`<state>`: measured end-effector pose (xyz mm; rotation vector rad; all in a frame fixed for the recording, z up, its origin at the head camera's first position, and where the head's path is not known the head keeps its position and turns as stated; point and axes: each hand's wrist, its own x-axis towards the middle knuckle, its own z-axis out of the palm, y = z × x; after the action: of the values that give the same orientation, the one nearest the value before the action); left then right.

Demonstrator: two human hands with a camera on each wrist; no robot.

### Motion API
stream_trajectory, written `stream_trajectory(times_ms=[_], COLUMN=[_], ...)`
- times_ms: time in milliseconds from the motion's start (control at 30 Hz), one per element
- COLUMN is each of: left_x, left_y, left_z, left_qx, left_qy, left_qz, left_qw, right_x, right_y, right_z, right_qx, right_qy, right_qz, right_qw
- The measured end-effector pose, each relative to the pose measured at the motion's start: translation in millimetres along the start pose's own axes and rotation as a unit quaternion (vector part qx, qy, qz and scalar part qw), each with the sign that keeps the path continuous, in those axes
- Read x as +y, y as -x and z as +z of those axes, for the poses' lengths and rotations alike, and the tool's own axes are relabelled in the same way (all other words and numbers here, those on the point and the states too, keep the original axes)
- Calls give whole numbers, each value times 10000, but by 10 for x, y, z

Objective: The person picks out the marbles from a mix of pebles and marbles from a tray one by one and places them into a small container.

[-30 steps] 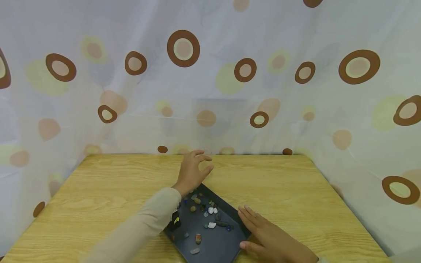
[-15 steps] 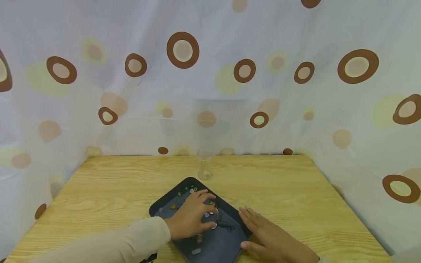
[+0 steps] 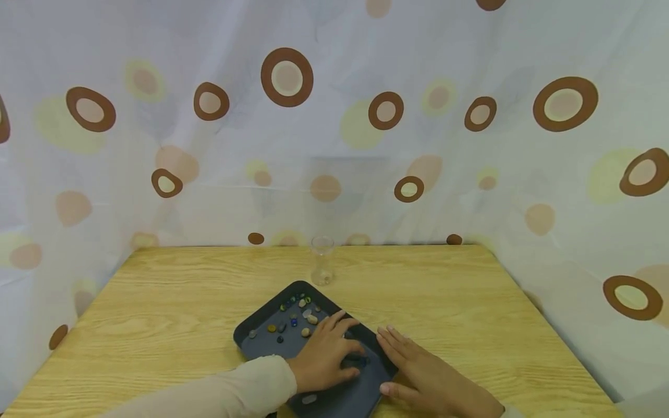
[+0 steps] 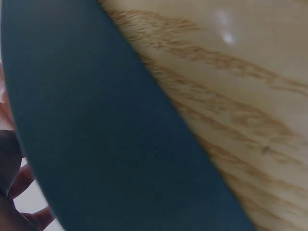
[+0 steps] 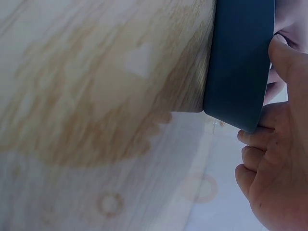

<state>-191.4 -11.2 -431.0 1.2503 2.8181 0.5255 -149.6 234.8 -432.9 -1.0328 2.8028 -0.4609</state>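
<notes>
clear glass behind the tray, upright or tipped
Upright. In the head view the clear glass stands with its rim uppermost and its base on the wooden table, beyond the dark tray.

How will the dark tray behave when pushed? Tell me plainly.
The dark tray is probably stiff, since its walls stand straight. Broad and low, it should slide flat rather than tip. The scattered stones inside, some rounded, may well shift or roll.
</notes>
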Motion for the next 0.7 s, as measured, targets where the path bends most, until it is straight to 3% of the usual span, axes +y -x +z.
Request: stream_trajectory(times_ms=[433, 700], left_x=[51, 72], left_y=[-43, -63], left_z=[107, 172], left_qx=[481, 543], left_qy=[-613, -856], left_qz=[85, 22], left_qw=[9969, 9948], right_x=[11, 6], right_y=[-5, -10], right_z=[6, 3], right_qx=[149, 45], right_qy=[180, 36], right_qz=[-122, -25], right_qw=[9997, 10000])
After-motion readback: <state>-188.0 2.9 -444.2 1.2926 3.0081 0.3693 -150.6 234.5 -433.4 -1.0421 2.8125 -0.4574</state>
